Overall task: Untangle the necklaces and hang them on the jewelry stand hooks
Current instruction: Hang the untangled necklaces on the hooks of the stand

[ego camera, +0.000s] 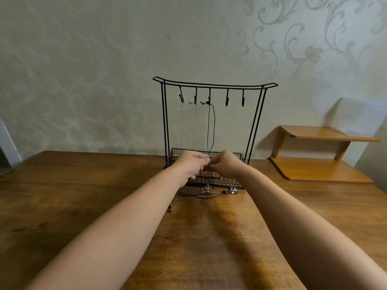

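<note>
A black wire jewelry stand (pixel 254 122) with several hooks and a mesh basket base (pixel 240 158) stands at the table's far side. A thin silver chain necklace (pixel 195 122) hangs between the two leftmost hooks. A black cord necklace (pixel 214 122) hangs from the third hook down to my hands. My left hand (pixel 191 164) and my right hand (pixel 226 164) meet over the basket, both pinching the black cord. On the table in front of the basket lie a silver flower pendant (pixel 206 189), a beaded pendant (pixel 232 191) and more black cord (pixel 201 196).
The wooden table (pixel 83 195) runs up to a patterned wall. A small two-tier wooden shelf (pixel 320 168) sits at the back right. The two right hooks (pixel 235 100) of the stand are bare.
</note>
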